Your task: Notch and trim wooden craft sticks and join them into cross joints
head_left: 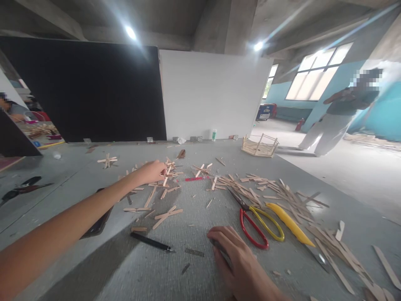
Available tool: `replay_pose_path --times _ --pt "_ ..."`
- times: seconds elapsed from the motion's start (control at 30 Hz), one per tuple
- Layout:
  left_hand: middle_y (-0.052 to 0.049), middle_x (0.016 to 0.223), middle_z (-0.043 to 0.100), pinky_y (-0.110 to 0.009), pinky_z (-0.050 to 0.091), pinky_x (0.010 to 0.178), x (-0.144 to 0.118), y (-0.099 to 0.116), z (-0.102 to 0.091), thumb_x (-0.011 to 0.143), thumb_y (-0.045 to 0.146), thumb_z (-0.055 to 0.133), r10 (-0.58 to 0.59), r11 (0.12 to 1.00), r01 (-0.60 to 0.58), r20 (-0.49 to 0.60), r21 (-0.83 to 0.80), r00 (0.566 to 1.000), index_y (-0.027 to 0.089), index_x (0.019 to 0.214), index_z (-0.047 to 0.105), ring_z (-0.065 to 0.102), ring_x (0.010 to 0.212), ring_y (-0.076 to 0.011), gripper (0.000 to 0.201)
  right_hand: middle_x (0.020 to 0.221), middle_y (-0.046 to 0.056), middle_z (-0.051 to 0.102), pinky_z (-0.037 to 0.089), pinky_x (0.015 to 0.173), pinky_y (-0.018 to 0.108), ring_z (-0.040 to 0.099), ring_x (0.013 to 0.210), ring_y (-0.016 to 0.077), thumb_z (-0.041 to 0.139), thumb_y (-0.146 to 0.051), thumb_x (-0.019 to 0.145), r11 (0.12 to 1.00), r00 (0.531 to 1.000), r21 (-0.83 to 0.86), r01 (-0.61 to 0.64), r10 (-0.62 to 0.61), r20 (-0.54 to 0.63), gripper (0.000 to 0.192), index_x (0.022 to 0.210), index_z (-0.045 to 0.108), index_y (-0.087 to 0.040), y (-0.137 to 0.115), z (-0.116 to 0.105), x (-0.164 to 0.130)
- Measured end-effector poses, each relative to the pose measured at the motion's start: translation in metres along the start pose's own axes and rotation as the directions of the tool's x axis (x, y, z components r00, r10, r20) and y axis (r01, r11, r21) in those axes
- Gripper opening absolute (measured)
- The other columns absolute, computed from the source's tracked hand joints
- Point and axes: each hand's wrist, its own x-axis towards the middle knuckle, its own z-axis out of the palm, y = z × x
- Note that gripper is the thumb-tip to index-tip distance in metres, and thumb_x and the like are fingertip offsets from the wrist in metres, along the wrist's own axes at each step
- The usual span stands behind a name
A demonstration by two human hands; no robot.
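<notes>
My left hand (155,171) reaches out over the table, its fingertips pinched together at a small cluster of wooden craft sticks (168,174). Part of that cluster is hidden behind the fingers. Closer to me, my right hand (233,259) rests low over the table with curled fingers around something dark, mostly covered by the hand. Just beyond it lie scissors (246,207) with one red and one yellow handle, blades apart, and a yellow-handled knife (290,223). A black pen (152,241) lies between my arms, near some crossed craft sticks (169,215).
Loose craft sticks (294,200) spread across the right side. A stick-built frame (260,146) stands at the far right edge, a glue stick (214,134) by the white panel (213,92). Pliers (25,188) lie left; a dark phone-like object (98,223) is under my left arm. A person (344,108) stands beyond.
</notes>
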Motion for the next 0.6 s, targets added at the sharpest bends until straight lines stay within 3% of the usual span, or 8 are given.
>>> replay_pose_path --times 0.6 --pt "-0.010 0.129 0.065 -0.045 0.059 0.090 0.0027 -0.0005 0.0055 0.101 0.034 0.065 0.026 0.997 -0.016 -0.123 0.079 0.992 0.018 0.129 0.062 0.068 0.107 -0.0253 0.032 0.113 0.012 0.069 0.059 0.092 0.042 0.066 0.105 0.0248 0.046 -0.006 0.096 1.000 0.999 0.028 -0.011 0.010 0.031 0.027 0.112 0.063 -0.020 0.0020 0.0002 -0.0008"
